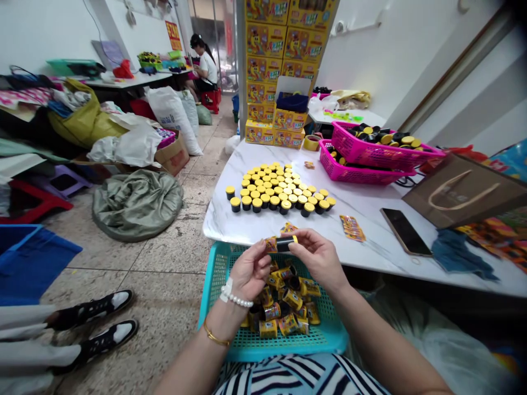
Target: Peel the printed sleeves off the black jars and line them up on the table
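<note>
Speckled floor tiles point(164, 285) run along the left of a cramped workroom. Far left: blue bin point(33, 263), with a person's legs point(37, 340) in black-and-white shoes below it. Next, grey-green cloth bundle point(138, 203) on the floor; white sack point(171, 115) beyond. Farther back, a person point(203, 66) sits on a red stool point(211, 100) at another table.

Centre: teal basket point(214, 274) between the forearms, against the near edge of the marbled table point(222, 225). Yellow-wrapped containers point(288, 323) lie jumbled inside it. Left hand point(249, 271), pearl bracelet at wrist, has thumb and forefinger clamped on a printed label point(270, 245) at the left end of a black container point(284, 244). Container lies roughly level above the basket; whether the label is already stuck to it is hard to make out. Right hand point(321, 258) has thumb and fingertips clamped on its yellow-capped end.

Behind the hands, unwrapped yellow-lidded containers point(284, 192) stand upright, closely grouped. Printed cartons point(265, 68) are stacked past them.

Rightward: label sheet point(352, 227) flat on the table, two pink baskets point(366, 173) stacked behind it, then dark phone point(405, 230), denim cloth point(461, 255) and brown paper bag point(461, 192).
</note>
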Motion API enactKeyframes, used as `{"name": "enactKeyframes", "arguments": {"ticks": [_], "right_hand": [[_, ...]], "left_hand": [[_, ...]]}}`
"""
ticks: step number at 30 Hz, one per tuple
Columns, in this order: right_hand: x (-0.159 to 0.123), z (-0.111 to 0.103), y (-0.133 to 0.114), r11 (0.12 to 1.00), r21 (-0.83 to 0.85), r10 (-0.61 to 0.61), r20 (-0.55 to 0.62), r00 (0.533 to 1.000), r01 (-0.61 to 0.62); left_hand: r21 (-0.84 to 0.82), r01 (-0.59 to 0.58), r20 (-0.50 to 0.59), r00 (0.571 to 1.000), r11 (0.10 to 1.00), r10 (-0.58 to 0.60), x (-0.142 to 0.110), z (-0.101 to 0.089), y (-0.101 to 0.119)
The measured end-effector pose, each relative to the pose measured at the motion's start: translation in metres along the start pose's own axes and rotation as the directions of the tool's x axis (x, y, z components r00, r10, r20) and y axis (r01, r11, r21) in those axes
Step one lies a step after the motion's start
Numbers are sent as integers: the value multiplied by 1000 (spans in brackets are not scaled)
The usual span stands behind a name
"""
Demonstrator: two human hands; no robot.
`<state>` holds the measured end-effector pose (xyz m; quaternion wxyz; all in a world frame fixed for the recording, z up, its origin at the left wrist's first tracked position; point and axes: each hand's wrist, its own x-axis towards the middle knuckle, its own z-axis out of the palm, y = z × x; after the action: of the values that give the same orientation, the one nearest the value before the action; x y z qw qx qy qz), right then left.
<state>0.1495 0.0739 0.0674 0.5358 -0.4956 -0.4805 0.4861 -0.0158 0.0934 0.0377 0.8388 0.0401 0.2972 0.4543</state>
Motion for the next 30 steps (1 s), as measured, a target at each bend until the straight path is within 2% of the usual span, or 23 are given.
{"name": "enactKeyframes", "arguments": {"ticks": [4, 6, 8, 12, 15, 20, 23, 25, 27, 28, 30], "right_hand": [[9, 1, 2, 996, -50, 80, -7, 997, -80], [10, 0, 2, 993, -93, 73, 13, 997, -72], [8, -1, 2, 981, -192, 15, 56, 998, -4], [2, 0, 6, 898, -393, -161, 127, 979, 199], [2, 0, 16, 899, -354, -225, 134, 965, 259], [6, -8, 25, 904, -276, -289, 168, 943, 326], [3, -12, 22, 906, -240, -315, 173, 933, 350], [-1, -13, 21, 901, -222, -326, 219, 920, 372], [-5, -13, 24, 897, -210, -319, 300, 899, 388], [-7, -12, 28, 897, -206, -311, 336, 889, 391], [-9, -9, 39, 907, -188, -289, 371, 882, 376]], "left_hand": [[20, 5, 25, 1000, 1000, -5, 4, -4, 2], [58, -11, 35, 999, 998, 9, 6, -6, 2], [87, -34, 38, 999, 996, 30, 8, -6, 2], [122, -39, 43, 999, 992, 34, 10, -5, 4], [174, -84, 29, 996, 981, 80, 7, -6, 3], [365, -256, -49, 955, 895, 293, -7, -9, -4], [460, -356, 24, 921, 813, 390, -15, -14, -3], [526, -384, 157, 921, 759, 357, -17, -19, 0], [594, -337, 288, 937, 731, 198, -17, -25, 4], [625, -298, 315, 942, 722, 116, -16, -29, 4], [677, -217, 288, 957, 703, 18, -12, -37, 2]]}}
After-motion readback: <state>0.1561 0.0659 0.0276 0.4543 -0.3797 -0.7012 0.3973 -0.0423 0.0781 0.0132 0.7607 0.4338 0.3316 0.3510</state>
